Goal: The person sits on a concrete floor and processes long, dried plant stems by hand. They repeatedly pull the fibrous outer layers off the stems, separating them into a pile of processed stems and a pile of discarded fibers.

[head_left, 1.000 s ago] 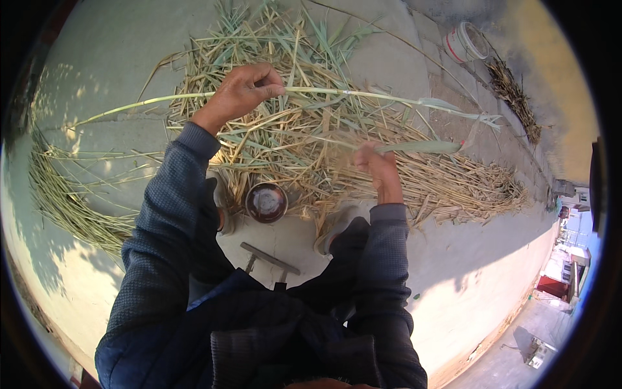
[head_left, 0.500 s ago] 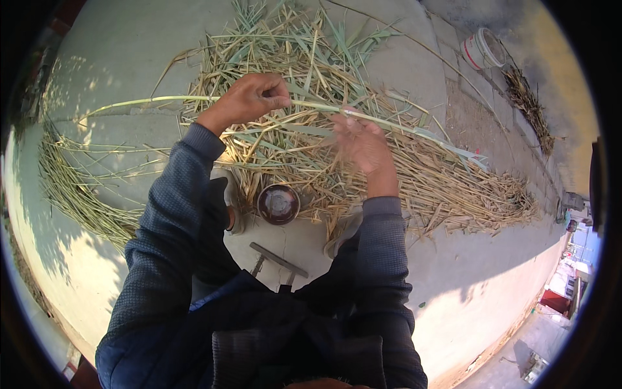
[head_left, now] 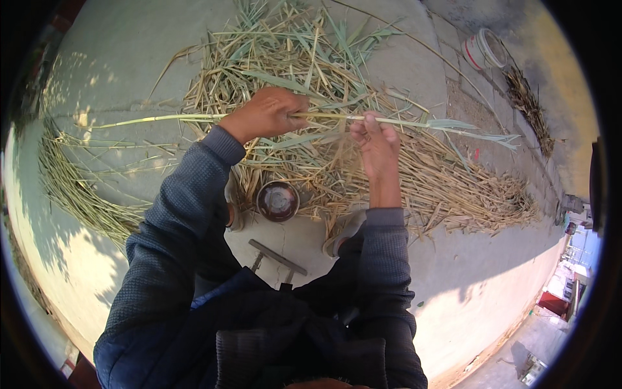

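Observation:
A long pale-green reed stalk (head_left: 165,118) stretches across in front of me, with grey-green leaves fanning out at its right end. My left hand (head_left: 267,114) is closed around the stalk near its middle. Farther right, my right hand (head_left: 376,139) pinches the same stalk between thumb and fingers, short of the leafy end. Beneath both hands spreads a heap of loose leaves and dry straw-coloured stems (head_left: 285,71). A dark round bowl (head_left: 278,201) sits on the ground between my feet, below the stalk.
To the left lies a bundle of thin green stalks (head_left: 84,191). A long pile of dry stems (head_left: 466,185) extends to the right. Near my knees is a metal bar on a stand (head_left: 277,257). A white bucket (head_left: 484,49) and dark twigs (head_left: 531,107) lie at the far right.
The stalk has shifted right and slightly nearer. My left hand has moved right along with it. My right hand, looser and blurred before, now pinches the stalk a little farther right.

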Available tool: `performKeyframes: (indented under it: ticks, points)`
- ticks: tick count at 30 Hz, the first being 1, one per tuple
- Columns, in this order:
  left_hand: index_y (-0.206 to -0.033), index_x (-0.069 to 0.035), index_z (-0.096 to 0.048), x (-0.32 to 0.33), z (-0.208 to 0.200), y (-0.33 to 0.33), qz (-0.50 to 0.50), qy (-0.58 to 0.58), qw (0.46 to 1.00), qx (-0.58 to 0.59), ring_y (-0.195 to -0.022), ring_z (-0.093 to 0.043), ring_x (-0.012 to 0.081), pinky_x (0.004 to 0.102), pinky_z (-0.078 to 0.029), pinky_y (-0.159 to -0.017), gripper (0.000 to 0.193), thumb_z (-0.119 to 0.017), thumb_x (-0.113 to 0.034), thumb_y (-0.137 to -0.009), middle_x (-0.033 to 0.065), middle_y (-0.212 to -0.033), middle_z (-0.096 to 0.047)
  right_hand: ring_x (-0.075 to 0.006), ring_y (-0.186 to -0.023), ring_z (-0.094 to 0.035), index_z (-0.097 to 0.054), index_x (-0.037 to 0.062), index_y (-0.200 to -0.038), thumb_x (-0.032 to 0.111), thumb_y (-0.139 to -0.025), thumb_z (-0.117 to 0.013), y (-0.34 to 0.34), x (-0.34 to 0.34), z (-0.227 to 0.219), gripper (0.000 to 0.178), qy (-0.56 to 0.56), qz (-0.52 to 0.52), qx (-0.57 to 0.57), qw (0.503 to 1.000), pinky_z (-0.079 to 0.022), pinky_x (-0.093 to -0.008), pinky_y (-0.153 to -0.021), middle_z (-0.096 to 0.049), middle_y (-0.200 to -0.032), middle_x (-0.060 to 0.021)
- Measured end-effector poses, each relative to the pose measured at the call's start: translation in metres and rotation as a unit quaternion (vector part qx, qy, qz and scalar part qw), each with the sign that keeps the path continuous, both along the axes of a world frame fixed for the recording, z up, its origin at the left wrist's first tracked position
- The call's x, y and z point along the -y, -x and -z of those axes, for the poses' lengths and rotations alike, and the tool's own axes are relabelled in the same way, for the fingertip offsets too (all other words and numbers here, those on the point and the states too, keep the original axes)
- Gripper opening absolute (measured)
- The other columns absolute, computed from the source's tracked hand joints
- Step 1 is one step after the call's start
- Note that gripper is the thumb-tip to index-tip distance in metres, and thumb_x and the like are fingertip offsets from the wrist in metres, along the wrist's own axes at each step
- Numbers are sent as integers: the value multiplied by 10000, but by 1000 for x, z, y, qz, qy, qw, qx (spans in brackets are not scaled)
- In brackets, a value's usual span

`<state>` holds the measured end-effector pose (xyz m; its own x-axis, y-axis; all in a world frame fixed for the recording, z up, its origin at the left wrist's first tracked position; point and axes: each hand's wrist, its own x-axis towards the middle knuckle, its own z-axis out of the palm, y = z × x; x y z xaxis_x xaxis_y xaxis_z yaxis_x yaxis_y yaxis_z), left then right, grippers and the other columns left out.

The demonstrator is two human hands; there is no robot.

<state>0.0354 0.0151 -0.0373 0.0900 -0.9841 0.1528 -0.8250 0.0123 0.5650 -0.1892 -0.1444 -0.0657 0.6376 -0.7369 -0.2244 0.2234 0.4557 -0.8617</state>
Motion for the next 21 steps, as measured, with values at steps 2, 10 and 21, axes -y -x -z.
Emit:
performKeyframes:
  ticks: [2, 10, 21]
  points:
    - [-890, -65, -644, -2, 3, 3, -6, 0, 998, 63, -709, -650, 335, 430, -493, -632, 249, -774, -269, -833, 140, -738, -650, -205, -836, -728, -662, 13, -1142, 149, -967, -713, 3, 1, -2, 228, 8, 9, 19, 1000, -596, -316, -729, -737, -959, -127]
    - [-1022, -41, -691, -10, -7, -23, -32, -109, 993, -33, -832, -683, 234, 358, -515, -732, 363, -851, -273, -794, 100, -868, -699, -203, -841, -727, -667, 17, -1129, 138, -951, -732, 8, 7, -8, 225, -16, 43, 18, 999, -603, -320, -726, -737, -961, -112]
    - [-882, -43, -704, -17, -28, -24, -45, -39, 978, -200, -683, -642, 171, 337, -491, -647, 187, -742, -225, -904, 53, -744, -684, -212, -873, -729, -657, 0, -1136, 119, -962, -711, 47, 44, -13, 217, -32, 72, 21, 997, -613, -322, -743, -732, -1029, -134]
